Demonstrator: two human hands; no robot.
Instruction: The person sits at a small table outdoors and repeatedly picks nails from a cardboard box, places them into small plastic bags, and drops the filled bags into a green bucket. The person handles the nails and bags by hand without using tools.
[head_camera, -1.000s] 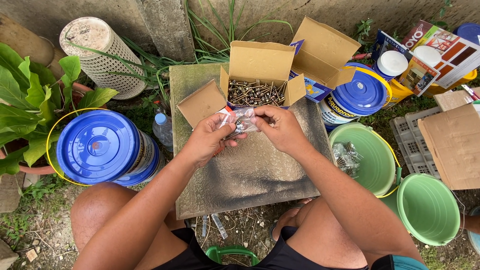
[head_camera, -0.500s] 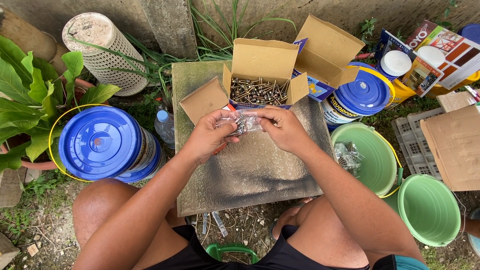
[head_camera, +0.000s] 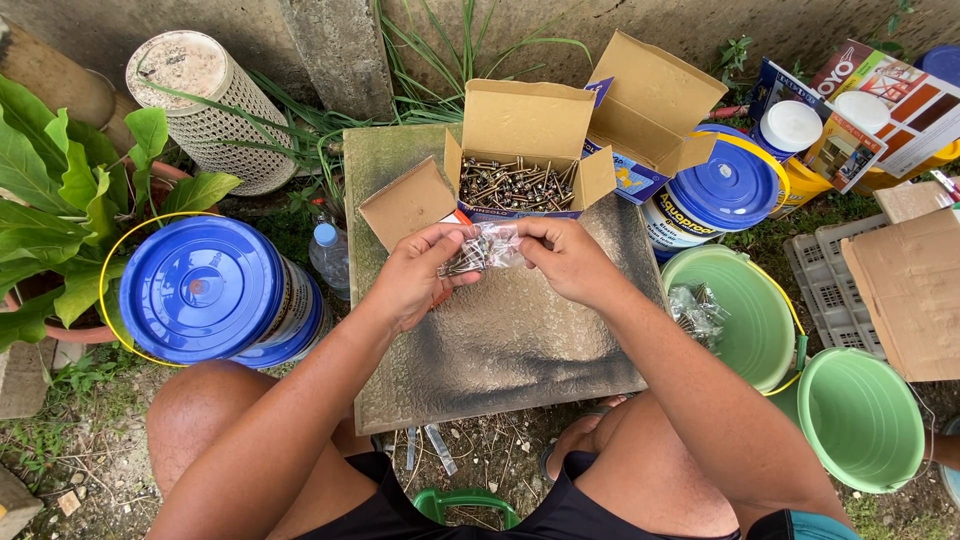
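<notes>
I am looking down from my head camera at a flat, mottled metal-topped counter (head_camera: 520, 350). Its near half is lying bare; the far edge is carrying an open cardboard box of screws (head_camera: 515, 185), flaps spread wide. A blue-lidded paint bucket (head_camera: 205, 290) is crowding the counter's left edge, and a green bucket (head_camera: 745, 310) is sitting just beside the right edge, with a second green bucket (head_camera: 860, 420) farther right.

Both my hands are hovering just in front of the box, above the counter. My left hand (head_camera: 415, 275) and right hand (head_camera: 565, 260) are each pinching one end of a small clear plastic bag of screws (head_camera: 485, 248), grips closed on it, fingers curled, wrists angled inward toward each other.

The bag is partly covered by my fingers, so I cannot make out how full it is. Something clear and crumpled is lying in the nearer green bucket, hard to identify. My knees are cutting off the counter's near corners.
</notes>
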